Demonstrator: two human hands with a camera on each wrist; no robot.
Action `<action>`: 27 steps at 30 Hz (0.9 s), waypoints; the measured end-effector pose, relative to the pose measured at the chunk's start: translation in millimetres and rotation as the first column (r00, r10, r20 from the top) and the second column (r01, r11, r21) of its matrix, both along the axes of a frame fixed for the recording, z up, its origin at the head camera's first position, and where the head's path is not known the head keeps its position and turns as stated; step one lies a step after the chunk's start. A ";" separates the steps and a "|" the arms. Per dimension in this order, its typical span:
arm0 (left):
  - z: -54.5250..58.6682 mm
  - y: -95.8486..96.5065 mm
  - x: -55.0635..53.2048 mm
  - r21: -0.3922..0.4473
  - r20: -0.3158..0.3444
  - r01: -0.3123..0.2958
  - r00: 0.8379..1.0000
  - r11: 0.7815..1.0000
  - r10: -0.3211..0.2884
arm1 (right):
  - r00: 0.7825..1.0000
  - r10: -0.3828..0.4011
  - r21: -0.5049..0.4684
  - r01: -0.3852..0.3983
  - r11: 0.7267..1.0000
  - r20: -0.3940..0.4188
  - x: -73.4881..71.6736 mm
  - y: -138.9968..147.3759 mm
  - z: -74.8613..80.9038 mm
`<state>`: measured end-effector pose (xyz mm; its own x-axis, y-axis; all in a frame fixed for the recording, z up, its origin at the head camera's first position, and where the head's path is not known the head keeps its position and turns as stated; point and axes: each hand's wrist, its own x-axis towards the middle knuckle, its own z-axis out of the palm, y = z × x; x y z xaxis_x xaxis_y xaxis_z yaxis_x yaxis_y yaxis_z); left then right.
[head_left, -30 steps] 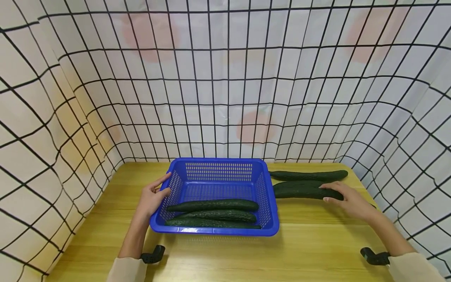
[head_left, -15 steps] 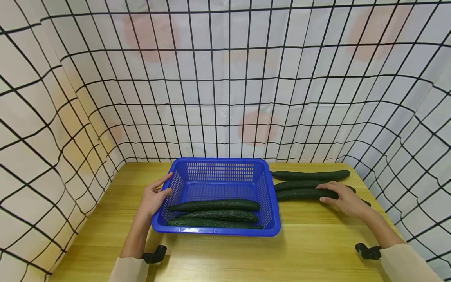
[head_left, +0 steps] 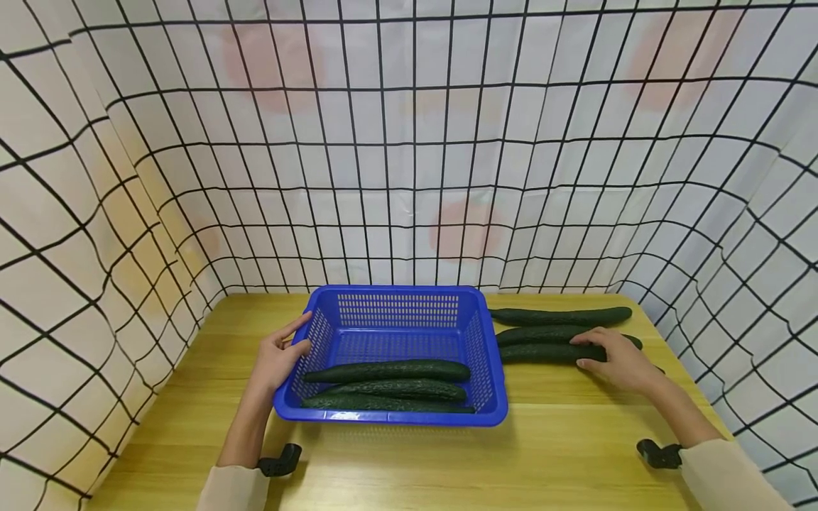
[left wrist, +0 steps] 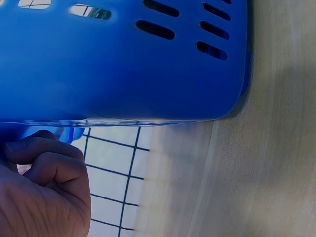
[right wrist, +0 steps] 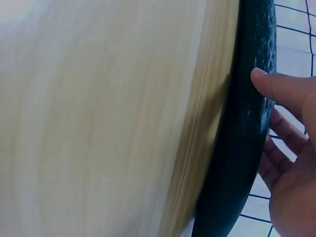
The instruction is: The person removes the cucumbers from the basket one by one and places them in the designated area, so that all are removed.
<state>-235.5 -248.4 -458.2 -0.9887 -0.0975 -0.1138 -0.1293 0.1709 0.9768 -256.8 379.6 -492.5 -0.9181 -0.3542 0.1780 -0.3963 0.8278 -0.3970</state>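
Toward the right of the frame, we see that our right hand (head_left: 615, 360) has slid a little leftward along the nearest loose cucumber (head_left: 543, 353), which we hold between thumb and fingers. That puts our grip closer to its middle, so we judge the hold better balanced; it appears to lie on the table (head_left: 460, 468), right of the blue basket (head_left: 409, 417). Compared with a second ago, more of its right end shows past our wrist, and the cucumber behind it (head_left: 537, 335) stands out more distinctly. At centre-left, our left hand (head_left: 271, 365) grips the basket's left rim as before, and three cucumbers (head_left: 396, 370) lie unchanged inside.
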 end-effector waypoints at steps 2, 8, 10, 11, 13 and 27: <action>0.8 -0.5 0.6 -0.001 0.002 -0.005 1.000 1.000 0.005 | 1.000 -0.012 -0.012 0.012 1.000 -0.007 -0.5 -5.5 0.8; 2.4 0.6 2.0 -0.024 0.003 -0.009 1.000 1.000 0.009 | 0.999 -0.018 -0.070 0.016 0.997 -0.033 0.3 -24.8 6.7; 2.1 1.8 2.1 -0.023 0.009 -0.009 1.000 1.000 0.009 | 0.999 -0.018 -0.085 0.015 0.996 -0.035 2.1 -31.0 11.7; 2.1 2.5 2.1 -0.023 0.011 -0.008 1.000 1.000 0.009 | 0.999 -0.018 -0.090 0.015 0.996 -0.033 3.1 -34.3 15.0; 2.1 3.2 2.2 -0.022 0.013 -0.010 1.000 1.000 0.011 | 1.000 -0.018 -0.102 0.015 0.995 -0.026 4.1 -41.7 22.8; 1.3 5.2 2.2 -0.008 0.006 -0.022 1.000 1.000 0.023 | 0.994 0.099 -0.185 -0.104 0.977 -0.037 -3.2 -115.5 63.2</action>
